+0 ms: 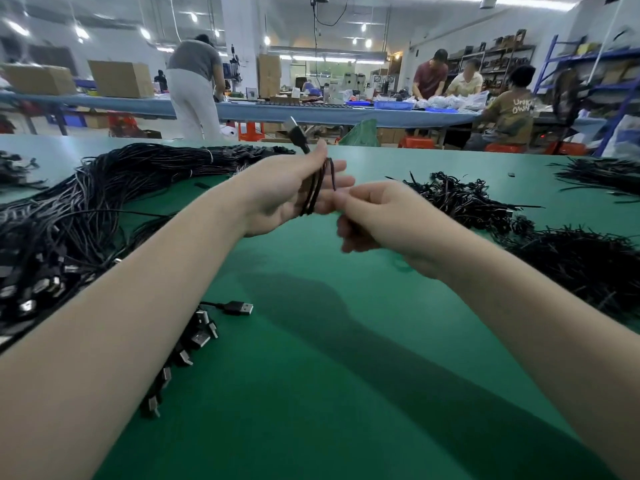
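Observation:
My left hand point(287, 192) is raised above the green table, with a black USB cable point(314, 188) wound in loops around its fingers. The cable's plug point(297, 132) sticks up above the thumb. My right hand point(377, 216) is close beside the left, and its thumb and fingers pinch the loose strand of the same cable near the loops. The part of the cable inside my right hand is hidden.
A big heap of loose black USB cables point(86, 209) covers the table's left side, with plugs point(194, 337) under my left forearm. Piles of black ties point(568, 258) lie on the right. Bare green table point(329, 358) lies in front. People work at a far bench.

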Demonstrator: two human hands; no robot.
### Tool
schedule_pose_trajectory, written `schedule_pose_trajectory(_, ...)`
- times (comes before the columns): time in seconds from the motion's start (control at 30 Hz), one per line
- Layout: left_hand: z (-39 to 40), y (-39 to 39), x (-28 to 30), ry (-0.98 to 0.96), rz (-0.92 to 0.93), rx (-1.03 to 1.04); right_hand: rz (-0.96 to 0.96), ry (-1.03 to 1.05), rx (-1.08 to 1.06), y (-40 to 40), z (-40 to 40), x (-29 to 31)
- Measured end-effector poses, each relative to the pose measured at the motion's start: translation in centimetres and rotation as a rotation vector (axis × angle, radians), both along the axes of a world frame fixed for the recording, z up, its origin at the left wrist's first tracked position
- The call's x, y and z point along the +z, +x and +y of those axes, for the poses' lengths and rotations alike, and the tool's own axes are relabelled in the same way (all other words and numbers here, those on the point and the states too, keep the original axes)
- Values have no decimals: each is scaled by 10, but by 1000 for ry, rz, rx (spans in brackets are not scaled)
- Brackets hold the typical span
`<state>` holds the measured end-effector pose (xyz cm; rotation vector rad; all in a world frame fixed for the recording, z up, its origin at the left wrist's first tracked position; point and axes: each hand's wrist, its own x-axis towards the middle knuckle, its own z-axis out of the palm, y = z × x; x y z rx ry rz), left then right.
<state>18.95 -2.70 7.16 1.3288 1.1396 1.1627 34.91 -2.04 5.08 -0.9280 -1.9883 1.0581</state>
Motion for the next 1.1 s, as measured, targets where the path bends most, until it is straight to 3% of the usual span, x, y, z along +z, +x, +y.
schedule_pose_trajectory(0.07,-1,1,4,33,-158,-62,27,-100,88,-5,-1,-11)
schedule_pose_trajectory(0.17,-5,5,7,36,-248,-109,-35,-128,127,1,6,-23)
schedule_pose_trajectory(0.3,-6,5,8,17,-372,-150,-38,-133,-19,15,21,-29)
schedule_pose_trajectory(0.47,-5,14,-7,-70,-297,-221,256,-414,36,12,24,-21)
schedule_pose_trajectory(0.6,0,19,-15,-98,-220,-107,319,-447,0,9,23,-28)
schedule_pose_trajectory(0.77,2,15,-20,-26,158,-10,341,-360,-91,11,26,-34)
schedule_pose_trajectory(0.93,2,12,-24,-2,-16,-190,340,-361,-22,13,29,-39)
schedule_pose_trajectory(1.1,7,14,-28,45,-55,-176,349,-349,-33,12,29,-35)
